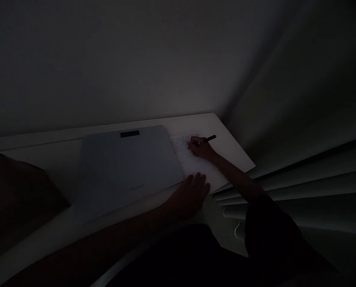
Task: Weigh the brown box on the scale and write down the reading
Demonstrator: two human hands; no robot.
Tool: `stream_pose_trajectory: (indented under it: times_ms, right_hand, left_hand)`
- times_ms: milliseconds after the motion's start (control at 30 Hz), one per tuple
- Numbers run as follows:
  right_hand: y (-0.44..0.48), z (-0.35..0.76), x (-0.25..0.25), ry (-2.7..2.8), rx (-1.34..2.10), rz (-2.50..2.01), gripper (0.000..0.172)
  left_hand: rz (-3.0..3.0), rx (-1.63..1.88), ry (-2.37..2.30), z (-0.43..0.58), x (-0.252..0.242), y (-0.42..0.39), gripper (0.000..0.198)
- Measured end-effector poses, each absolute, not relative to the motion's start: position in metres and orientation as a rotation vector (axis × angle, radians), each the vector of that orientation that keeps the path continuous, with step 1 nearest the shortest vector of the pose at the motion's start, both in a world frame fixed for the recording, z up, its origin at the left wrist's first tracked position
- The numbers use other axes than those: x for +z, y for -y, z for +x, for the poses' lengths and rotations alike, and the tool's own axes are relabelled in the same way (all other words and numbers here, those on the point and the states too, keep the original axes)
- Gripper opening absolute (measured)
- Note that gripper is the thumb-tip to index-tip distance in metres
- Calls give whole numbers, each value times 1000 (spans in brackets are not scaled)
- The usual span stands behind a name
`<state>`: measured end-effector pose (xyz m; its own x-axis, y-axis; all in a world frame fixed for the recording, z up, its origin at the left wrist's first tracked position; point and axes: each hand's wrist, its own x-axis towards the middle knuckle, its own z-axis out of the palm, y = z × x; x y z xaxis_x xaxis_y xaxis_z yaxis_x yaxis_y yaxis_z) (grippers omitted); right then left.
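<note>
Dark sleeve and lap fill the near frame, very dim light, so I read detail loosely. Left hand lies flat, fingers spread, pressing the near edge of the paper; no grip on anything. Right hand has its grip closed round a dark pen, tip down on the sheet's far part beside printed rows. My call: keep the left palm pinning the sheet and use short wrist strokes. Closed laptop sits just beside the paper on the left. Tabletop corner and right edge are near the pen hand, with blinds beyond, so open room lies toward me.
</note>
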<state>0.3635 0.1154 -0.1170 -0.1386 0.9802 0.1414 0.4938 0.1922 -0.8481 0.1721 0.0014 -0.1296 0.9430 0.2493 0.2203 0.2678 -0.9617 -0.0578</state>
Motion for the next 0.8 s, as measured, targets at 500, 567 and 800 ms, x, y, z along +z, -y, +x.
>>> stream_pose_trajectory:
  times_ms: [500,567,800]
  right_hand:
    - [-117,362,-116,1738,816,-1449,35]
    - [-117,363,-118,1732,815,-1436,35]
    - [-119,366,-123,1703,857,-1405,36]
  left_hand:
    - [-2993,-357,405,172,-133,-1,46]
    - [-3001,-336,407,172,-131,-2,46]
    - [-3003,-291,410,171,-127,-1,46]
